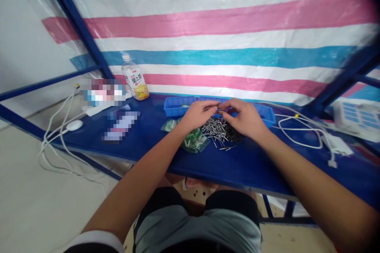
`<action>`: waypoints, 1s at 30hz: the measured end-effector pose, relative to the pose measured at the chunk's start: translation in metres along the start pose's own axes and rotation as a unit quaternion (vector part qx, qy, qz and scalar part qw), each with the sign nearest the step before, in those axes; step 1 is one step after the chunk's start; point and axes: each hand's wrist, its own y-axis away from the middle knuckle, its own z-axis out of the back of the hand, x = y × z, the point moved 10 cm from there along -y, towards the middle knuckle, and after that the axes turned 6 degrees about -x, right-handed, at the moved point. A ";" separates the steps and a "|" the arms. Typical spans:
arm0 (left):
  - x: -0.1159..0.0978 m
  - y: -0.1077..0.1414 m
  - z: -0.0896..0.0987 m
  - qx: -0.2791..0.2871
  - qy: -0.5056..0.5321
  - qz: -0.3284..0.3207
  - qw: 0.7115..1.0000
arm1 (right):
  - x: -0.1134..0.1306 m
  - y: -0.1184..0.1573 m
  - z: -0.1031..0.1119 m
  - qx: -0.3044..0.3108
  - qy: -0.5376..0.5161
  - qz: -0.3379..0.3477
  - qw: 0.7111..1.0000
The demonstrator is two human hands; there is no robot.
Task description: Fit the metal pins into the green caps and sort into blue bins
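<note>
My left hand (197, 114) and my right hand (242, 118) meet at the fingertips over the worktop. Both are closed in a pinch. Whatever lies between the fingertips is too small to make out. Just below them is a loose pile of thin silver metal pins (218, 129), which look like blind rivets. Darker small pieces (233, 133) lie at its right side, partly under my right hand. Left of the pile rests a green plastic bag (194, 140) with small pale pieces. Blue plastic bins (179, 106) stand in a row behind, partly hidden by my hands.
On the blue table (154, 134), a drink bottle (135, 79) stands at the back left. White cables (299, 126) and an adapter (337, 145) lie to the right. A white round device (74, 125) sits at the left edge. Blue posts (80, 27) frame a striped sheet (208, 16).
</note>
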 end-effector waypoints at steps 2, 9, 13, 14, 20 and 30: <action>0.000 -0.002 0.004 -0.011 -0.008 -0.002 1.000 | -0.001 0.000 -0.003 0.013 -0.011 -0.010 1.000; 0.000 -0.003 0.009 -0.018 -0.013 -0.005 1.000 | -0.006 0.000 0.005 -0.021 -0.002 -0.039 0.999; 0.005 -0.002 0.005 -0.009 -0.002 0.021 1.000 | -0.010 -0.001 0.012 -0.055 -0.030 -0.046 0.997; 0.005 -0.002 0.004 -0.008 0.001 0.024 1.000 | -0.009 -0.001 0.013 -0.059 -0.035 -0.043 0.997; 0.002 -0.003 0.005 -0.010 -0.028 0.012 0.999 | -0.002 -0.001 0.005 -0.018 -0.008 0.001 1.000; -0.001 0.000 0.011 -0.029 -0.042 0.018 0.999 | -0.021 0.003 -0.006 0.005 -0.014 -0.045 0.999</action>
